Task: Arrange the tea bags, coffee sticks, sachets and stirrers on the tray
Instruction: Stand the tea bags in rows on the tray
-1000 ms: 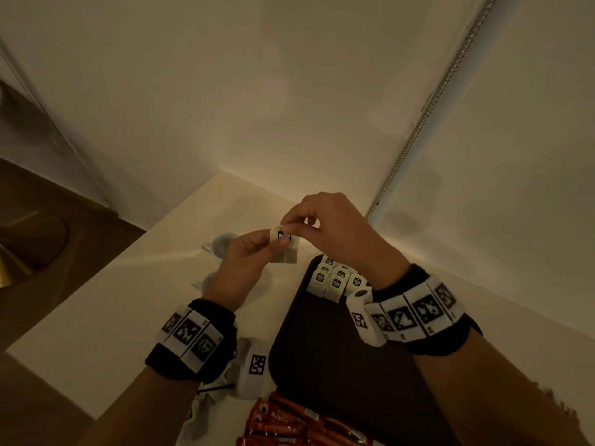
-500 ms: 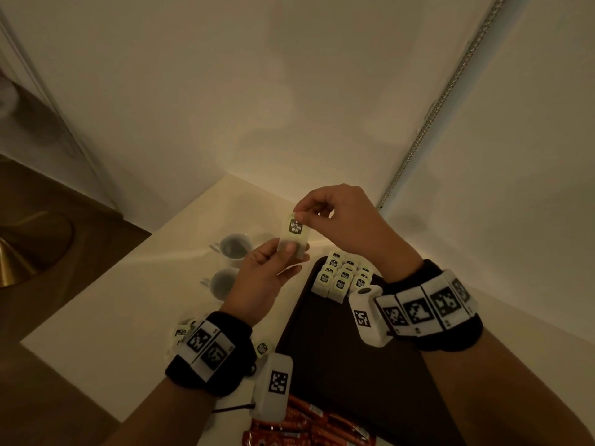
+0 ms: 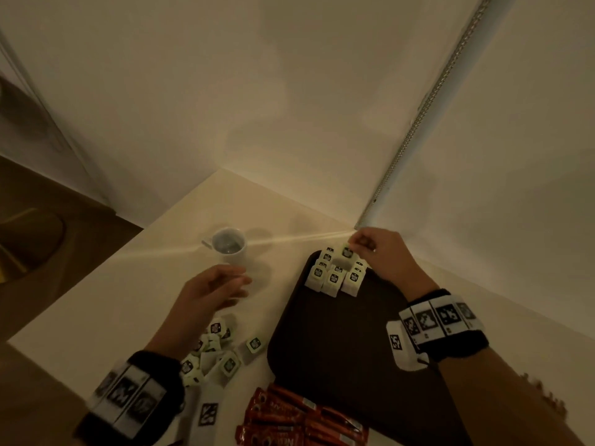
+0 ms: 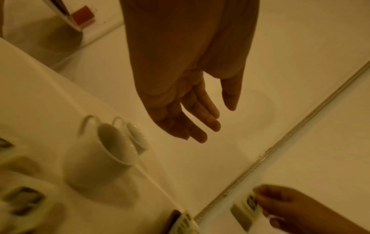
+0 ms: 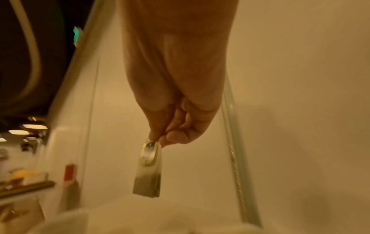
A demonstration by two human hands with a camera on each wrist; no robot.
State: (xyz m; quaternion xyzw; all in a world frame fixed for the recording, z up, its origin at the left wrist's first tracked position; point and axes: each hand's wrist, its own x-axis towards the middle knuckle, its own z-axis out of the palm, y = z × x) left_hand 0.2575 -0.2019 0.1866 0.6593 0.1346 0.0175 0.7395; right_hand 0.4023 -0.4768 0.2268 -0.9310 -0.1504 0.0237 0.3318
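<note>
Nearest, the red coffee sticks (image 3: 299, 420) lie in a loose heap at the near edge of the dark tray (image 3: 338, 349), with a scatter of loose tea bags (image 3: 222, 355) on the surface to their left; all look light, thin and limp. Above that scatter the left hand (image 3: 209, 291) hovers with fingers relaxed and spread, holding nothing. Farthest, the right hand (image 3: 383, 252) pinches one tea bag (image 3: 347, 252) by its top edge between thumb and fingers (image 5: 174, 136), over the rows of tea bags (image 3: 336, 275) standing in the tray's far corner; that stiffer paper tag looks the best place to hold it, lightly.
</note>
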